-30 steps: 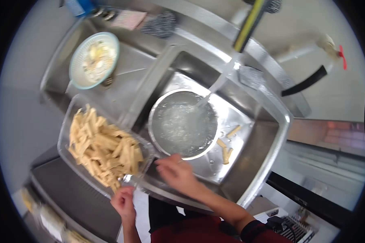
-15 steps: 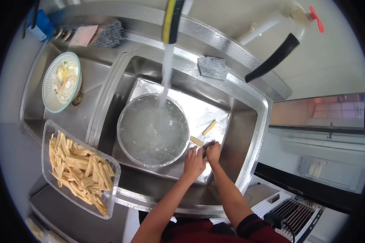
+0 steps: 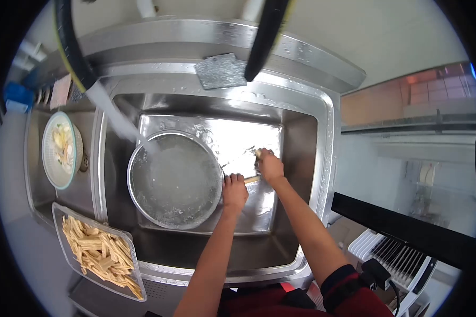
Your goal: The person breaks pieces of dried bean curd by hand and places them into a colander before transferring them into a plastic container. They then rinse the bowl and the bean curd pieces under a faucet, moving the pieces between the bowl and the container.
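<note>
My left hand [image 3: 235, 191] is low in the sink, just right of the round metal basin [image 3: 175, 226] of water. Its fingers are curled, and what they hold, if anything, is hidden. A tan bean curd stick [image 3: 252, 179] lies beside its knuckles, between my two hands. My right hand [image 3: 271, 167] is farther right and a little farther back, its fingers closed around a short tan piece of bean curd stick [image 3: 258, 153]. Small dark bits show beside those fingertips. Water from the black and yellow hose [image 3: 75, 47] pours into the basin.
A clear plastic tray [image 3: 135, 264] of bean curd sticks stands front left. In the left sink sits a pale basket [image 3: 46, 153] with food scraps. A grey scouring pad [image 3: 220, 71] lies on the back ledge, beside a second black hose [image 3: 262, 47]. A dish rack [image 3: 396, 253] is at right.
My hands have moved apart, the right one away from me. The view has shifted, and the stream now enters at the basin's back left. The loose stick farther back is no longer plainly visible.
</note>
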`<state>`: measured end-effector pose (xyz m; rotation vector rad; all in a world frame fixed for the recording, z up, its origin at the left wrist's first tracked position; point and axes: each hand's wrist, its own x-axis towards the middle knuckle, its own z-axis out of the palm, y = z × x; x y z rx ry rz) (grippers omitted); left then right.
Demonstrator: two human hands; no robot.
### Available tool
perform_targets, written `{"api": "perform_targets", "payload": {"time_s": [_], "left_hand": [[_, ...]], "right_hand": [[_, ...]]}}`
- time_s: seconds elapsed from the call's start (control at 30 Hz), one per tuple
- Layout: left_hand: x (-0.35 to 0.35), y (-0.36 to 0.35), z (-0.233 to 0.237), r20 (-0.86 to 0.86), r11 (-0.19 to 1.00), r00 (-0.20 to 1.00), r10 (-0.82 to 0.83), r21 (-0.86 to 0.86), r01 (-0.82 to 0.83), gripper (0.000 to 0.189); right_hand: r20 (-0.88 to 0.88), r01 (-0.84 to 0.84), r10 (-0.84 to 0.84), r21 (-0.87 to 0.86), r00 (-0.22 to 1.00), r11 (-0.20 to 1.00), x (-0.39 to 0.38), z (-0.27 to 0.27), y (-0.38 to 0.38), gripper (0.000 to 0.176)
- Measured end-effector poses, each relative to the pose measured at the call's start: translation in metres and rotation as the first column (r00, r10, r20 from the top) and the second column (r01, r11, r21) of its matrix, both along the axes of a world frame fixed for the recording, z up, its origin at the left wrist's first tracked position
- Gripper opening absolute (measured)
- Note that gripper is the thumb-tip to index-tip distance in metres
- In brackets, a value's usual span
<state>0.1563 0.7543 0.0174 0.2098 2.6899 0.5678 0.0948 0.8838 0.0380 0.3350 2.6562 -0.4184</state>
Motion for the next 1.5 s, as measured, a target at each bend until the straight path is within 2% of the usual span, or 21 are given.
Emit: {"api": "perform_targets", "payload": {"time_s": [0.07, 0.17, 0.27, 0.33, 0.4, 0.43, 0.53, 0.6, 0.73, 0.8, 0.87, 0.93, 0.97, 1.07, 1.13, 1.2, 1.23, 1.3, 1.4, 1.43, 1.5], "left_hand": [[0.009, -0.003, 0.023, 0.021, 0.983, 0.998, 0.065, 0.173, -0.067, 0.019], [0.026, -0.029, 0.094, 0.19, 0.78, 0.883, 0.429, 0.415, -0.468, 0.016], [0.039, -0.08, 0.146, 0.382, 0.387, 0.679, 0.627, 0.604, -0.697, 0.015], [0.049, -0.134, 0.131, 0.377, 0.359, 0.69, 0.618, 0.645, -0.674, 0.023], [0.037, -0.138, 0.15, 0.357, 0.367, 0.592, 0.722, 0.528, -0.766, 0.036], [0.044, -0.16, 0.137, 0.212, 0.576, 0.701, 0.681, 0.435, -0.692, 0.044], [0.046, -0.156, 0.149, -0.015, 0.755, 0.804, 0.594, 0.357, -0.551, 0.044], [0.051, -0.152, 0.151, 0.098, 0.721, 0.804, 0.586, 0.39, -0.573, 0.043], [0.065, -0.14, 0.137, 0.328, 0.648, 0.778, 0.536, 0.431, -0.628, 0.043], [0.067, -0.118, 0.148, 0.819, -0.246, 0.237, 0.523, 0.411, -0.878, 0.039], [0.076, -0.119, 0.133, 0.92, -0.374, 0.143, 0.364, 0.285, -0.882, 0.04], [0.072, -0.103, 0.122, 0.936, -0.632, -0.347, 0.062, -0.232, -0.739, 0.039], [0.07, -0.101, 0.111, 0.917, -0.681, -0.396, 0.042, -0.264, -0.683, 0.039], [0.06, -0.119, 0.087, 0.978, -0.791, -0.202, 0.058, -0.079, -0.606, 0.04], [0.063, -0.136, 0.076, 0.953, -0.817, -0.304, 0.001, -0.174, -0.549, 0.04], [0.074, -0.156, 0.065, 0.937, -0.811, -0.346, -0.054, -0.243, -0.532, 0.037], [0.076, -0.167, 0.062, 0.933, -0.808, -0.358, -0.048, -0.247, -0.535, 0.037], [0.078, -0.18, 0.059, 0.899, -0.807, -0.432, 0.07, -0.204, -0.555, 0.035], [0.075, -0.188, 0.067, 0.91, -0.8, -0.4, 0.107, -0.16, -0.578, 0.036], [0.074, -0.193, 0.068, 0.91, -0.801, -0.398, 0.112, -0.155, -0.579, 0.036], [0.076, -0.2, 0.068, 0.901, -0.787, -0.407, 0.148, -0.142, -0.6, 0.036]], "right_hand": [[-0.22, 0.213, -0.27, -0.254, 0.937, 0.944, -0.001, 0.004, 0.001, 0.018], [-0.059, 0.288, -0.517, -0.774, 0.854, 0.564, -0.011, 0.068, -0.045, 0.024], [-0.136, 0.047, -0.343, -0.878, 0.93, 0.477, -0.005, 0.097, -0.1, 0.032], [0.024, 0.109, -0.198, -0.895, 0.98, 0.433, -0.003, 0.102, -0.125, 0.037], [-0.234, -0.111, -0.174, -0.843, 0.956, 0.526, 0.007, 0.091, -0.14, 0.037], [-0.227, -0.096, -0.193, -0.849, 0.955, 0.52, 0.012, 0.082, -0.134, 0.037], [-0.294, 0.156, -0.421, -0.632, 0.858, 0.759, 0.031, 0.048, -0.106, 0.033], [-0.292, 0.146, -0.27, -0.385, 0.917, 0.911, 0.046, 0.033, -0.101, 0.026], [-0.325, 0.141, -0.352, -0.526, 0.878, 0.838, 0.047, 0.022, -0.094, 0.025], [-0.231, 0.316, -0.538, -0.601, 0.81, 0.734, 0.05, 0.01, -0.088, 0.02], [-0.271, 0.193, -0.354, -0.481, 0.895, 0.855, 0.066, 0.003, -0.093, 0.021], [-0.276, 0.051, -0.154, -0.349, 0.949, 0.936, 0.08, -0.014, -0.099, 0.024], [-0.285, -0.048, -0.059, -0.354, 0.957, 0.934, 0.086, -0.028, -0.104, 0.022], [-0.301, -0.018, -0.11, -0.392, 0.947, 0.92, 0.085, -0.042, -0.099, 0.022], [-0.299, 0.103, -0.247, -0.426, 0.922, 0.899, 0.071, -0.036, -0.079, 0.023], [-0.117, 0.425, -0.61, -0.615, 0.784, 0.664, 0.051, 0.011, -0.053, 0.023], [-0.105, 0.438, -0.616, -0.612, 0.781, 0.659, 0.044, 0.035, -0.049, 0.023], [0.132, 0.42, -0.679, -0.863, 0.722, 0.28, 0.029, 0.071, -0.046, 0.025], [-0.041, 0.052, -0.368, -0.97, 0.929, 0.239, 0.029, 0.078, -0.068, 0.026], [-0.218, -0.059, -0.391, -0.923, 0.894, 0.379, 0.031, 0.062, -0.075, 0.026], [-0.193, 0.067, -0.529, -0.9, 0.826, 0.432, 0.033, 0.017, -0.071, 0.025]]}}
